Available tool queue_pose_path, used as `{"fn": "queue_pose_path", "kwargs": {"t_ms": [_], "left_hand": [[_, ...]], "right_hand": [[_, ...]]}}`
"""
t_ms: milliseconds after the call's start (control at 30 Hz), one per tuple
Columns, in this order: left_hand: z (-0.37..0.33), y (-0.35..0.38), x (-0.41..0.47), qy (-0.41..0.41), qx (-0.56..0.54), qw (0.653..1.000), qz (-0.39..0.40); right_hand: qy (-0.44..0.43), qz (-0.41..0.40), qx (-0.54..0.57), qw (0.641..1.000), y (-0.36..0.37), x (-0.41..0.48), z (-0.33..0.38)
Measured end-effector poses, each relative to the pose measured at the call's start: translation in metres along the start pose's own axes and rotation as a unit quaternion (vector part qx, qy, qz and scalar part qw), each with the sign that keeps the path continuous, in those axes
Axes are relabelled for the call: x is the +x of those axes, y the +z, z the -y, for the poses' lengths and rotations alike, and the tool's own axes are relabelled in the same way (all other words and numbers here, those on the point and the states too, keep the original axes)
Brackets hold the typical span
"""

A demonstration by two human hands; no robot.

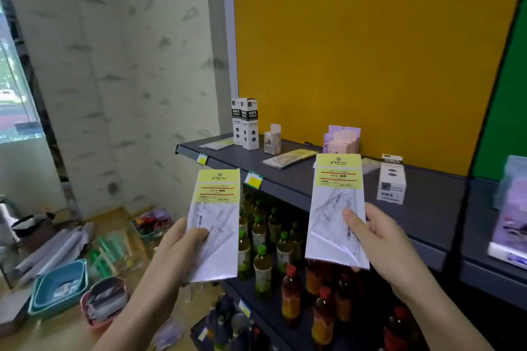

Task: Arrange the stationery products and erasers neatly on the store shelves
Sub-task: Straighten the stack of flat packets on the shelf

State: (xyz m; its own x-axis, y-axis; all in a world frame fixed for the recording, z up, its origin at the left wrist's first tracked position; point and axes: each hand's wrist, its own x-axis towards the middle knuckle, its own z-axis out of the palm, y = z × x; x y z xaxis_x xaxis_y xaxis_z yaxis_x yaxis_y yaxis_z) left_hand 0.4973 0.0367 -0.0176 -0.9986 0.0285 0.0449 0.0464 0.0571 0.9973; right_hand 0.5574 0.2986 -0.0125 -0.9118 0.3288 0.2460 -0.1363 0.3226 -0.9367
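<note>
left hand (182,239): pinching a ruler pack (215,222);
right hand (376,236): gripping another ruler pack (338,208) over the shelf (427,208)

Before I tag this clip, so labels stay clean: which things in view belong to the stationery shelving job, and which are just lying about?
Job: left ruler packet in left hand; right ruler packet in right hand; flat packets, white boxes, purple display box on the shelf.
Lying about: drink bottles below; blue basins, pink tub on floor.
</note>
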Motion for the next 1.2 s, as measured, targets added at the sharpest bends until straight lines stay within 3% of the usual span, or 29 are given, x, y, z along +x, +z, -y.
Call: {"fn": "queue_pose_path", "kwargs": {"t_ms": [167,400,700,1033,1200], "left_hand": [[-0.012,0.011,0.099,0.024,0.05,0.997,0.046],[-0.027,0.031,0.226,0.117,0.097,0.972,0.182],[-0.029,0.1,0.36,0.163,0.159,0.913,0.339],[-0.013,0.154,0.426,0.179,0.17,0.889,0.386],[-0.014,0.159,0.428,0.262,0.241,0.847,0.396]], "right_hand": [[-0.007,-0.048,-0.018,0.999,0.028,0.071,-0.003],[-0.026,-0.114,-0.08,0.99,0.05,0.153,-0.002],[0.032,-0.213,-0.155,0.964,0.075,0.202,0.009],[0.086,-0.298,-0.194,0.931,0.121,0.241,0.024],[0.101,-0.311,-0.218,0.919,0.128,0.25,0.028]]}}
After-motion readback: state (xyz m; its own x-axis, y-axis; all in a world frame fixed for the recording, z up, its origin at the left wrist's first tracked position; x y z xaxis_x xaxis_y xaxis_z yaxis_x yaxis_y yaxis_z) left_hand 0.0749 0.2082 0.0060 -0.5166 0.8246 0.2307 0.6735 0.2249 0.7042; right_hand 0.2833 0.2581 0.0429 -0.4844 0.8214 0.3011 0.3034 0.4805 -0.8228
